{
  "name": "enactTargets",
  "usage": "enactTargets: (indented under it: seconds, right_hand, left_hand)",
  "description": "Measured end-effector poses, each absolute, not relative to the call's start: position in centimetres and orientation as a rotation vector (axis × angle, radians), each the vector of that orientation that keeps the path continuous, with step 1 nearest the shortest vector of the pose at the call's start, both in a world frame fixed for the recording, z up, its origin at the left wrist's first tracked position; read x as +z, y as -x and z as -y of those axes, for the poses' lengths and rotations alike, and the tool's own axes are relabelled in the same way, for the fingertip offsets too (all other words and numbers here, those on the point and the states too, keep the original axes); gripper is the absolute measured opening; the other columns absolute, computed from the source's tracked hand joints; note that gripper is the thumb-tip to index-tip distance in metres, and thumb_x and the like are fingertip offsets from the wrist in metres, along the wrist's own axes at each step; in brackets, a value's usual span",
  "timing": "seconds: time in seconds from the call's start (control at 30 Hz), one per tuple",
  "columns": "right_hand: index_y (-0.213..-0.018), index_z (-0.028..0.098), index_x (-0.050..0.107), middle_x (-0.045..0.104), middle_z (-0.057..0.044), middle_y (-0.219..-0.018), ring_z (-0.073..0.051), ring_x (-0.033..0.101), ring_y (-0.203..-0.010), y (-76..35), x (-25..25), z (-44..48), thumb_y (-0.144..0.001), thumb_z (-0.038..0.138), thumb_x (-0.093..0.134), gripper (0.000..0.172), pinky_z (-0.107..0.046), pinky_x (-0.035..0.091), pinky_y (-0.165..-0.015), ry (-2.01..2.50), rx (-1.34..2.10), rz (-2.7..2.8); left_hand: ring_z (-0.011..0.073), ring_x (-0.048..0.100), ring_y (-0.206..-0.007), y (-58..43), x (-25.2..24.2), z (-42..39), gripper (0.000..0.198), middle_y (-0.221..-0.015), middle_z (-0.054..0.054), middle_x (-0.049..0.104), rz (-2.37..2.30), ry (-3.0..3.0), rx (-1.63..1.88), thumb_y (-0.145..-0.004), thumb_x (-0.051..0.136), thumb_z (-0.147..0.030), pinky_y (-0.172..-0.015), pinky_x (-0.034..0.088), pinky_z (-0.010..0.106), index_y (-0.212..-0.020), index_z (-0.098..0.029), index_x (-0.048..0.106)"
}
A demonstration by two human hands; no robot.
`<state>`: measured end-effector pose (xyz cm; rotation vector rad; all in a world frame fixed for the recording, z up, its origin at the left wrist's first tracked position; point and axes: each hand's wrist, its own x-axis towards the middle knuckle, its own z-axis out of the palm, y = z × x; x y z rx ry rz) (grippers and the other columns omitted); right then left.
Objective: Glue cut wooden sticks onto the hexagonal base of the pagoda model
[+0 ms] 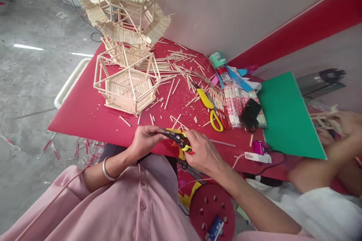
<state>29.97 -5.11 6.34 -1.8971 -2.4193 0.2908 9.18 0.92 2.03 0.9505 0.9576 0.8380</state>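
Observation:
My right hand [202, 152] is wrapped round the handles of black pliers with yellow and red trim [183, 140] at the table's front edge. Their dark jaws point left, toward my left hand [145, 141], whose fingers are pinched together by the tips. What those fingers hold is too small to make out. Behind the pliers shows part of an orange-yellow object, mostly hidden. Beyond my hands stands a small six-sided frame of thin wooden sticks [128, 79], with a floor of laid sticks. A taller tiered stick tower [127, 19] rises behind it.
Loose sticks [181, 67] and shavings litter the red table [85, 109]. A yellow knife [205, 98], yellow-handled scissors [216, 120], bagged sticks [233, 105] and a green board [291, 116] lie rightward. Another person's arm [325, 154] is at right. A red round stool [212, 211] stands below.

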Motion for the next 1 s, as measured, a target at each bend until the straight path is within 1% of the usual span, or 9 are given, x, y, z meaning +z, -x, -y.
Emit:
enactTargets:
  seconds: [0.13,0.3,0.5,0.67,0.73,0.8,0.83,0.9,1.0]
  right_hand:
    - [-0.091,0.021,0.051,0.061,-0.003,-0.073,-0.02,0.058,-0.069,-31.6,6.2,5.5,-0.072,0.019,0.052,0.018,-0.029,0.037,-0.061,2.065,0.214,2.399]
    - [-0.101,0.019,0.055,0.066,-0.008,-0.087,-0.022,0.059,-0.075,-34.6,4.8,1.9,-0.075,0.022,0.055,0.026,-0.029,0.037,-0.061,2.456,0.198,2.224]
    - [-0.121,0.009,0.056,0.066,-0.019,-0.104,-0.031,0.062,-0.095,-35.3,2.0,-2.8,-0.079,0.032,0.058,0.048,-0.037,0.045,-0.077,2.582,0.019,2.223]
    - [-0.135,0.007,0.052,0.06,-0.024,-0.121,-0.039,0.058,-0.11,-33.4,3.3,-3.2,-0.077,0.041,0.066,0.069,-0.05,0.046,-0.089,2.393,-0.084,2.197]
    - [-0.131,0.013,0.058,0.061,-0.02,-0.123,-0.036,0.058,-0.111,-31.3,4.5,-2.5,-0.081,0.041,0.065,0.058,-0.049,0.046,-0.093,2.117,-0.098,2.167]
    - [-0.112,0.02,0.069,0.069,-0.011,-0.103,-0.025,0.064,-0.098,-28.2,5.5,-1.5,-0.091,0.035,0.057,0.029,-0.039,0.049,-0.089,1.791,0.042,2.14]
    - [-0.104,0.022,0.072,0.071,-0.007,-0.094,-0.02,0.066,-0.089,-26.4,5.8,-1.1,-0.094,0.032,0.055,0.021,-0.034,0.051,-0.087,1.67,0.159,2.126]
    - [-0.098,0.025,0.073,0.072,-0.004,-0.088,-0.016,0.067,-0.082,-22.5,5.9,-0.5,-0.095,0.031,0.058,0.017,-0.029,0.052,-0.081,1.514,0.271,2.054]
    - [-0.102,0.024,0.074,0.071,-0.004,-0.087,-0.014,0.067,-0.081,-18.0,5.1,-0.5,-0.092,0.033,0.064,0.016,-0.026,0.053,-0.078,1.411,0.319,1.951]
  left_hand:
    - [0.0182,0.064,-0.064,-9.8,1.8,-1.0,0.032,-0.069,0.006,0.075,-0.989,-0.89,0.812,-0.058,0.089,-0.044,-0.064,0.054,0.029,-0.068,-0.017,0.078]
    - [0.017,0.064,-0.073,-7.3,3.1,-1.3,0.024,-0.077,0.006,0.073,-0.945,-0.996,0.819,-0.066,0.084,-0.041,-0.07,0.052,0.026,-0.068,-0.018,0.078]
    - [0.0152,0.061,-0.066,-1.8,5.2,-1.9,0.021,-0.073,0.006,0.073,-1.166,-0.891,0.874,-0.067,0.085,-0.036,-0.064,0.05,0.026,-0.073,-0.017,0.079]
    - [0.014,0.061,-0.06,1.1,6.5,-4.0,0.023,-0.069,0.005,0.073,-1.306,-0.924,0.963,-0.063,0.088,-0.033,-0.059,0.05,0.025,-0.075,-0.017,0.078]
    - [0.0142,0.062,-0.063,1.2,6.6,-4.8,0.023,-0.069,0.004,0.073,-1.307,-0.964,0.994,-0.061,0.089,-0.033,-0.059,0.05,0.024,-0.072,-0.017,0.076]
    - [0.0134,0.061,-0.061,1.0,6.5,-5.1,0.026,-0.067,0.004,0.072,-1.288,-0.972,0.975,-0.059,0.09,-0.033,-0.056,0.048,0.023,-0.07,-0.016,0.075]
    - [0.0125,0.059,-0.058,0.7,6.4,-5.1,0.027,-0.065,0.004,0.071,-1.273,-0.96,0.951,-0.059,0.09,-0.034,-0.054,0.047,0.022,-0.069,-0.015,0.075]
    - [0.0101,0.054,-0.051,0.2,6.2,-4.9,0.028,-0.059,0.003,0.068,-1.25,-0.907,0.91,-0.058,0.09,-0.036,-0.048,0.042,0.021,-0.068,-0.015,0.074]
    - [0.0061,0.044,-0.044,-0.2,6.0,-4.4,0.031,-0.054,0.001,0.064,-1.254,-0.822,0.891,-0.057,0.09,-0.039,-0.041,0.031,0.019,-0.066,-0.014,0.074]
